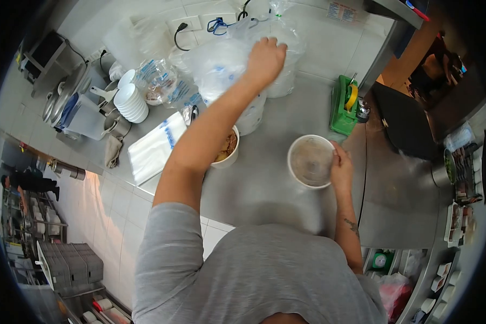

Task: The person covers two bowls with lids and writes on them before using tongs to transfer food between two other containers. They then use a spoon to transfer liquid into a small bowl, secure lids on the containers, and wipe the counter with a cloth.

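Observation:
My right hand (341,167) grips the side of a round white tub (311,162) with a translucent lid; its contents look brownish and blurred. My left hand (268,59) is stretched far forward over clear plastic bags (221,65) by the wall. Its fingers are curled down at the bags, and whatever they hold is hidden. Below my left forearm stands an open white tub (230,154) of brown food, partly covered by the arm. A stack of flat white plastic bags (155,148) lies to its left.
Stacked white bowls (130,103), metal pots (116,124) and a clear bin (85,116) stand at the left. A green tape dispenser (344,108) is at the back right, near a black board (402,121). A distant person (32,183) stands at far left.

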Demonstrator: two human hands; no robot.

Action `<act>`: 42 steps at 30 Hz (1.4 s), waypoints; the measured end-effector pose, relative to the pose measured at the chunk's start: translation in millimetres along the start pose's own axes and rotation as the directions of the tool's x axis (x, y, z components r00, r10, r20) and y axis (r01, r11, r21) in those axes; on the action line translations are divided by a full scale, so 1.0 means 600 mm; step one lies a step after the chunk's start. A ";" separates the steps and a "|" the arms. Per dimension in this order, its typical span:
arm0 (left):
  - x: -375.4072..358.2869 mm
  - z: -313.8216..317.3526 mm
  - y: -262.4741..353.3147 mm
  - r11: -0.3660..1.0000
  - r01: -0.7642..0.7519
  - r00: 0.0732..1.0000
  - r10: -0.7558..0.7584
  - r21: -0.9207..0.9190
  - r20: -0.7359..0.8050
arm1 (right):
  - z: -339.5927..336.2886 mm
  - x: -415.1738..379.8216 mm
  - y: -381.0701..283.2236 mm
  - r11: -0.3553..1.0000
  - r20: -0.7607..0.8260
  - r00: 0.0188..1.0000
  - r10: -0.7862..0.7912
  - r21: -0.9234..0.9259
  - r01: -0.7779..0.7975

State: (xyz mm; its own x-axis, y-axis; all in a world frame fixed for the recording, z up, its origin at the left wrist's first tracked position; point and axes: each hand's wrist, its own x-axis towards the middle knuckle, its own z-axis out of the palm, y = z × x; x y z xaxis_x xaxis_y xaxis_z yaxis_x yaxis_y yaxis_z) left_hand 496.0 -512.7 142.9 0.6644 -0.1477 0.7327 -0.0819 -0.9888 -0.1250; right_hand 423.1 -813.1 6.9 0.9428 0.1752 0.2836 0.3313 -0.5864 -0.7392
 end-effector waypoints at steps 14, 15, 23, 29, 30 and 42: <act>0.125 0.066 -0.083 0.995 0.022 0.611 -0.089 0.095 0.786 | -0.162 -0.007 0.124 0.927 -0.427 0.885 0.186 -0.223 -0.303; 0.121 0.057 -0.080 0.997 0.002 0.626 -0.061 0.077 0.778 | -0.160 -0.007 0.127 0.919 -0.443 0.876 0.189 -0.234 -0.317; 0.118 0.077 -0.099 0.985 -0.121 0.768 0.014 0.123 0.640 | -0.158 -0.008 0.127 0.918 -0.476 0.857 0.195 -0.219 -0.330; 0.164 0.016 -0.139 0.988 -0.156 0.818 0.120 0.016 0.562 | -0.156 -0.012 0.116 0.885 -0.526 0.837 0.149 -0.307 -0.350; 0.172 0.009 -0.146 0.989 -0.150 0.831 0.134 -0.014 0.540 | -0.155 -0.011 0.111 0.854 -0.553 0.826 0.110 -0.373 -0.364; 0.130 -0.148 -0.027 0.906 -0.282 0.859 0.385 -0.314 0.338 | 0.003 0.154 -0.281 0.536 0.196 0.966 -0.171 0.841 -0.076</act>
State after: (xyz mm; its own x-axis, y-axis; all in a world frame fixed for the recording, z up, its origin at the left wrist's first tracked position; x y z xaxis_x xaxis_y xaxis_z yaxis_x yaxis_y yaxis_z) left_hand 483.3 -510.0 261.7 0.7905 -0.4992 0.3548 -0.4951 -0.8619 -0.1098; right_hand 454.6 -696.8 156.4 0.8612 0.4241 0.2803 0.1372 0.3371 -0.9314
